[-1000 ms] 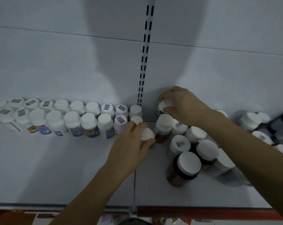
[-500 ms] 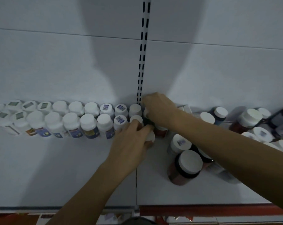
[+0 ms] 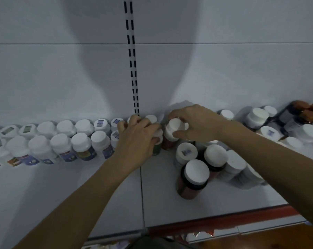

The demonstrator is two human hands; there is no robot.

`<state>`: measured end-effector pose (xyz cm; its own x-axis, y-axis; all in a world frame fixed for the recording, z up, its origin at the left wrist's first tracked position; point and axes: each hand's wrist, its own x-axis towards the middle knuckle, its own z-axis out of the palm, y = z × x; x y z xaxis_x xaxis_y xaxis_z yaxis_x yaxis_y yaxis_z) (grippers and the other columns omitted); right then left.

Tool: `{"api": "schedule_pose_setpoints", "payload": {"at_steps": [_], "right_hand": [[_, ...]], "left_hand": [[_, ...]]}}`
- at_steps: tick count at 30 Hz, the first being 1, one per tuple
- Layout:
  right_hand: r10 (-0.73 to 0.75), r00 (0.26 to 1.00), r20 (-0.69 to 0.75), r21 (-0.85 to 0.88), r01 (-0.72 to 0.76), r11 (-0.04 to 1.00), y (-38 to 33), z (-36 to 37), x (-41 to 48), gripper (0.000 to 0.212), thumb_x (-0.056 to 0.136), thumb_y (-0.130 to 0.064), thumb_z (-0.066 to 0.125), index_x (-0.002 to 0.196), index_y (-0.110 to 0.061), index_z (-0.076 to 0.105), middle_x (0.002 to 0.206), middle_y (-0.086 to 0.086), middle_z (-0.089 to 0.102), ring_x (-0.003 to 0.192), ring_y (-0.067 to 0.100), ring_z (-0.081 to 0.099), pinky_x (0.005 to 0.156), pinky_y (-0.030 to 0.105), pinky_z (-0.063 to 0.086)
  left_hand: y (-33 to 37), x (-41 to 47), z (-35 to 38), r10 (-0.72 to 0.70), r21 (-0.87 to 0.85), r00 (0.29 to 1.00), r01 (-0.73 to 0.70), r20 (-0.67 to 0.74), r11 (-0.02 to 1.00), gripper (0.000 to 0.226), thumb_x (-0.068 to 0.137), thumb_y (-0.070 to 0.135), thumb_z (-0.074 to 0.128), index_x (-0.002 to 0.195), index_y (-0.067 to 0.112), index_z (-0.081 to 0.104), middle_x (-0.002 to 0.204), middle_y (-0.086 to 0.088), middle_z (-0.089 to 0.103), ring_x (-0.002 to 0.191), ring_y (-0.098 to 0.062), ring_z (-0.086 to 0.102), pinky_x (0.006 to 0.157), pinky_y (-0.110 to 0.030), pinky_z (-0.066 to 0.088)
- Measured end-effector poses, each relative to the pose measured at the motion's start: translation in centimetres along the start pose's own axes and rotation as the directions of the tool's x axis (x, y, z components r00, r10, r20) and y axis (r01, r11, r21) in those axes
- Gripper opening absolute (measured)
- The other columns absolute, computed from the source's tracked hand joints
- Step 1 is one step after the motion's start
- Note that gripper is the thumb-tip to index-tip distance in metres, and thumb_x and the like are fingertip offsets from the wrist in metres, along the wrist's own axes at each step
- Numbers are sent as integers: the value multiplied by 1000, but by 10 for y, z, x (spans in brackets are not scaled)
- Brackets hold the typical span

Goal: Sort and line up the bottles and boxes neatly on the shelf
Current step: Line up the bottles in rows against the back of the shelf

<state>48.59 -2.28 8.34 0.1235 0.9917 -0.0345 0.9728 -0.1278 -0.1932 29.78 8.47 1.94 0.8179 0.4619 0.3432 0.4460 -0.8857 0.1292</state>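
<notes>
Head view: row-building in hand — right hand (image 3: 197, 124) fingers clamp the cap of the red bottle (image 3: 174, 130), just beside the end of the row (image 3: 62, 142), where left hand (image 3: 138, 142) fingers curl round the green bottle (image 3: 156, 150). Next, likely: seat it flush, then draw from the cluster (image 3: 215, 155).

A slotted white upright (image 3: 132, 69) runs up the back panel (image 3: 44, 78) straight above the fingers (image 3: 134, 121); brown floor (image 3: 278, 238) shows well below them.
</notes>
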Motion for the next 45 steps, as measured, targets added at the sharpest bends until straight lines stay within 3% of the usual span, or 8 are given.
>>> {"api": "schedule_pose_setpoints", "payload": {"at_steps": [4,8,17,21,26,36,42,45], "right_hand": [[41,999,-24,-75,-42,996,9,-5,-11,43,90,-31,68,132,-29,61,81,-23,35,91,9,39,78,26,34],[80,997,-24,-112,-82,990,16,-9,-20,49,91,-31,69,139,-32,57,96,-12,43,103,19,55,80,26,33],[116,990,82,40,-119,992,27,-20,-33,64,90,-23,73,145,-38,47,116,0,51,101,16,54,87,27,40],[251,956,-149,168,-226,960,49,-32,-65,42,97,-18,63,137,-29,55,116,1,60,96,17,61,87,27,44],[379,869,-317,200,-329,923,72,-22,-114,28,98,-8,54,119,-21,67,104,3,65,89,15,60,76,24,42],[380,867,-323,279,-296,913,70,29,-157,24,98,-22,60,121,-23,66,119,-2,62,112,17,52,92,27,40],[331,861,-387,305,-219,927,75,19,-128,22,98,-18,59,119,-17,66,115,2,63,109,22,55,93,34,43],[255,904,-343,290,-156,944,91,-9,-86,30,99,-27,56,125,-15,64,121,4,66,106,21,60,93,33,45]], "left_hand": [[0,2,7,-17,-71,1000,18,13,997,39,86,22,71,123,31,63,124,6,63,113,-29,49,86,-50,36],[-3,-3,10,-29,-100,999,28,-15,995,37,83,17,73,117,29,63,121,2,63,111,-32,51,85,-57,41],[19,9,-7,34,-81,998,-38,-49,996,27,80,26,73,105,29,65,115,3,54,111,-25,48,86,-44,32],[40,29,-12,108,-201,994,-103,15,974,15,91,27,59,105,29,64,107,6,56,105,-23,53,85,-43,37],[68,47,-5,132,-477,990,-96,43,873,35,98,33,42,116,17,67,117,-2,58,102,-25,58,91,-41,48],[81,97,10,87,-387,980,-11,179,922,30,98,16,58,127,18,64,132,-5,57,120,-27,54,103,-35,39],[73,101,2,115,-425,975,-24,191,905,31,98,21,60,128,20,64,131,-1,60,116,-21,56,102,-40,45],[72,99,6,71,-314,953,26,294,949,45,96,41,58,138,22,57,134,-6,57,121,-26,54,103,-41,44]]}}
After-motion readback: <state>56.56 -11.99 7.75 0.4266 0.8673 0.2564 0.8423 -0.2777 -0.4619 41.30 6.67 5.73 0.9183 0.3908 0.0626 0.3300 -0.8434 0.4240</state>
